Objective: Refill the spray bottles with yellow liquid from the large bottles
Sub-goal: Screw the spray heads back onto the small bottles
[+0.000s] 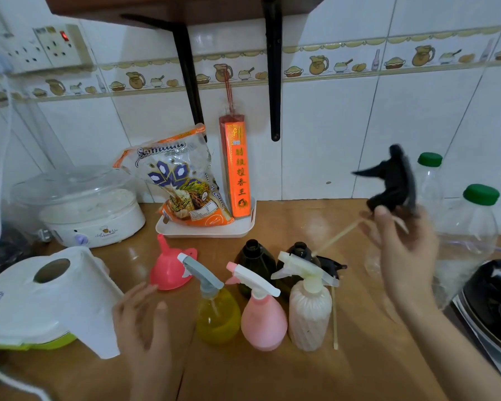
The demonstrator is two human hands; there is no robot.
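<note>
Black spray head (391, 183) is up at two o'clock, pinched in my right hand (402, 256), nozzle pointing nine o'clock, its dip tube (339, 235) slanting toward eight. My left hand (141, 316) hovers relaxed over the desk (272, 377).

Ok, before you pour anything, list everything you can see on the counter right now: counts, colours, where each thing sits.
spray bottles: 3, yellow-filled, pink, cream, front row centre
dark bottles: 2, uncapped, behind the row
black sprayer head: 1, tube dangling, held up at right
second black sprayer head: 1, lying beside the dark bottles
loose tube: 1, cream, right of the cream bottle
funnel: 1, pink, upside down, left of the row
large bottles: 2, clear, green caps, far right
paper roll: 1, white, left
steamer: 1, white, back left
tray: 1, white, holding a rice bag and an incense box
left hand: open, empty
right hand: pinching the sprayer head
</note>
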